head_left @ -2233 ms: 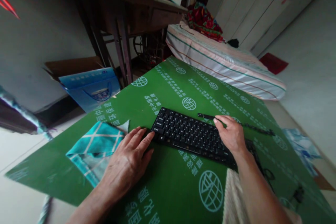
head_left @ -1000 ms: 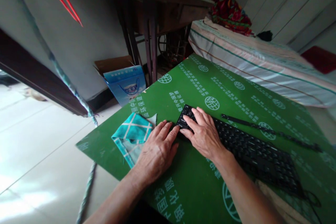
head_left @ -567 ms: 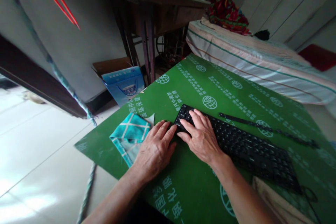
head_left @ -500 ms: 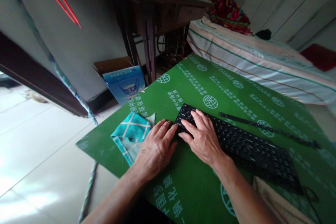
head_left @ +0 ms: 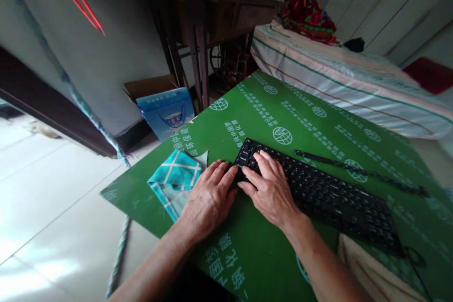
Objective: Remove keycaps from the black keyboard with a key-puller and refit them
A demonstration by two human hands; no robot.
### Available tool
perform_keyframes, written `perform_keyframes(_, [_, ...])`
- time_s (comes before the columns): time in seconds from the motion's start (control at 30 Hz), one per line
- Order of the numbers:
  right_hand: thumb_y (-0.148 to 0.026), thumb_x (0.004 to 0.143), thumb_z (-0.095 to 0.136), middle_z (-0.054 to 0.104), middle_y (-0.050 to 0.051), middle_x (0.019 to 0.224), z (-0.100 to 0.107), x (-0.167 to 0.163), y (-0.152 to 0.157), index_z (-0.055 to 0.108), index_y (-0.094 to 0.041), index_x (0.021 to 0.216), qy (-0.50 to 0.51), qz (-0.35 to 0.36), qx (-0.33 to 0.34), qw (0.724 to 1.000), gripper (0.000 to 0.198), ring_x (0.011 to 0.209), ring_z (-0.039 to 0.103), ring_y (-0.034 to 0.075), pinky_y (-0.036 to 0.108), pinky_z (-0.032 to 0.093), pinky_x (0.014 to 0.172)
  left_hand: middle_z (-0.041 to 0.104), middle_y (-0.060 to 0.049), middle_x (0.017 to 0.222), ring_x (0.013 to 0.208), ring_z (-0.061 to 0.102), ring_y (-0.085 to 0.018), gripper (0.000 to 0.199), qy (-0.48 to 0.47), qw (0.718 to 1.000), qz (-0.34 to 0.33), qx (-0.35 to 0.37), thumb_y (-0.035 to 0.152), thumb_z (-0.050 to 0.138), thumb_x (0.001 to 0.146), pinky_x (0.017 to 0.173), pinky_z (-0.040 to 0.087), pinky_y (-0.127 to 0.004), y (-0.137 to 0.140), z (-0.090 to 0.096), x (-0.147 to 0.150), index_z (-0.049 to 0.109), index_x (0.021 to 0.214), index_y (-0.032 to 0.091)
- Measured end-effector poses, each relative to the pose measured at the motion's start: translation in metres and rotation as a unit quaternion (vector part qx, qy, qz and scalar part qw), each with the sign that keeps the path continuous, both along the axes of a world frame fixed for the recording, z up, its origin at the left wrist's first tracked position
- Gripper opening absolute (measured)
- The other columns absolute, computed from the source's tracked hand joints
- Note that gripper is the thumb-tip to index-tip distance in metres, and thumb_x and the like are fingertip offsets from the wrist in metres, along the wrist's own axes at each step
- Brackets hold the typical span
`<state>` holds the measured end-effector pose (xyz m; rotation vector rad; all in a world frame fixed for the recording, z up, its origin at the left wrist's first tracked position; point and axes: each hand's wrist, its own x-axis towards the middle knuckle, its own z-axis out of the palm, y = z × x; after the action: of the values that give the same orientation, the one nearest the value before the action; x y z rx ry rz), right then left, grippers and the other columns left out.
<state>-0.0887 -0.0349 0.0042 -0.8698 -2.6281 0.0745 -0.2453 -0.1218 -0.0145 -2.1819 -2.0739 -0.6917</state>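
Observation:
A black keyboard (head_left: 332, 193) lies slantwise on the green printed board (head_left: 255, 245). My right hand (head_left: 271, 186) rests over its left end, fingers spread on the keys and nothing gripped. At the keyboard's lower left corner, the index fingertip of my left hand (head_left: 210, 193) touches or nearly touches the edge. That hand lies flat with its fingers stretched out. Just left of it, and partly under it, is a folded teal cloth (head_left: 179, 170) with white lines.
A thin black strip (head_left: 332, 160) lies beyond the keyboard; a beige cloth (head_left: 368, 269) and a cable (head_left: 417, 259) are at the lower right. A blue bag (head_left: 170, 111) stands past the far left edge. Behind are a dark wooden table (head_left: 219, 14) and a bed (head_left: 336, 71).
My right hand's fingers have shifted slightly down and left on the keys. My left hand stays almost in place, and the whole view has moved a little.

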Motion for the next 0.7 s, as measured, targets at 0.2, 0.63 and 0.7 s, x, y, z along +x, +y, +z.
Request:
perform_keyframes(0.2, [-0.045,0.089,0.051,0.046,0.018,0.137,0.0037,-0.0040,-0.0007,0.066,-0.022,0.113,0.009,-0.005,-0.012,1.000,0.036,0.132,0.034,0.034,0.055,0.037,0.099,0.057,-0.020,0.125,0.120,0.050,-0.032,0.043,-0.015,1.000,0.004,0.017,0.024,0.048,0.088,0.098,0.047,-0.049,-0.0007,-0.0035,-0.0011,0.047,0.127,0.005])
perform_keyframes(0.63, [-0.044,0.090,0.049,0.048,0.017,0.136,0.0047,-0.0068,-0.0057,0.065,-0.022,0.113,0.016,0.011,-0.003,1.000,0.035,0.132,0.034,0.032,0.055,0.036,0.101,0.058,-0.021,0.124,0.121,0.050,-0.031,0.039,-0.013,0.999,0.002,0.030,0.024,0.048,0.088,0.100,0.046,-0.048,-0.0005,-0.0068,-0.0010,0.049,0.122,0.004])
perform_keyframes(0.7, [-0.042,0.090,0.049,0.047,0.017,0.137,0.0049,-0.0065,-0.0079,0.066,-0.022,0.111,0.003,0.019,-0.006,1.000,0.033,0.133,0.034,0.032,0.055,0.035,0.101,0.058,-0.022,0.124,0.122,0.049,-0.032,0.038,-0.010,1.000,0.000,0.028,0.023,0.048,0.088,0.101,0.045,-0.048,-0.0002,-0.0068,-0.0015,0.051,0.120,0.003])
